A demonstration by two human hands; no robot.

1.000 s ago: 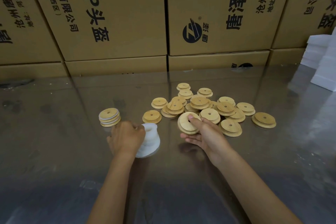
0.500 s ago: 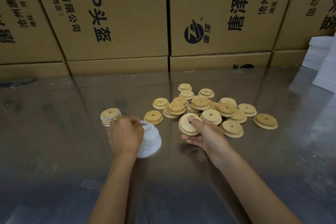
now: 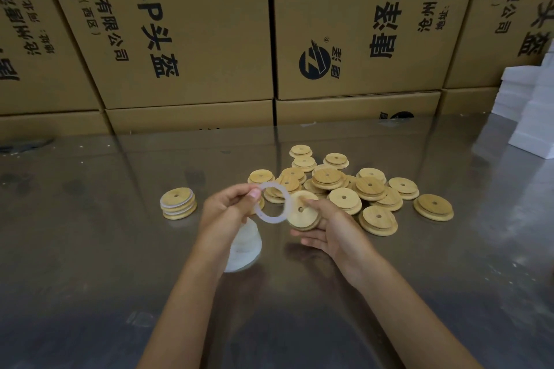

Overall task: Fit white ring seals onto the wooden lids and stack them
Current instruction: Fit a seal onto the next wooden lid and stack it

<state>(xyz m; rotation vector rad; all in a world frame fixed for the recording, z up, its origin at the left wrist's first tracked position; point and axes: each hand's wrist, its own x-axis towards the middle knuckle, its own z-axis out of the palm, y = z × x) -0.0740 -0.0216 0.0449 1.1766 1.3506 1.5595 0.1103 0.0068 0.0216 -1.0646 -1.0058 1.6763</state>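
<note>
Two hands: both raised over the steel table (image 3: 90, 249), close together, each holding one part.
Left hand (image 3: 223, 211): thumb and forefinger pinch the left edge of a white ring seal (image 3: 286, 213); the other fingers are curled beneath.
Ring seal: held upright, facing the camera, its right edge overlapping the lid in the other hand; contact between the two cannot be confirmed.
Right hand (image 3: 328, 226): fingers curled under a wooden lid (image 3: 302, 211), thumb pressed on its face near the centre hole.
Wooden lid: tilted, stepped face toward the ring, held clear of the table.
Seal supply: stack of white rings (image 3: 245, 244) on the table, directly below the left hand and partly hidden by the wrist.
Finished stack (image 3: 178, 204): several lids with white bands between them, standing on the table to the left, apart from the hands.
Loose lids (image 3: 341, 183): scattered heap beyond and to the right of the hands, many overlapping; one lid (image 3: 433, 207) lies alone at the far right.
Background: cardboard boxes (image 3: 186, 39) with printed lettering along the table's far edge; white blocks (image 3: 530, 117) stacked at the right edge.
</note>
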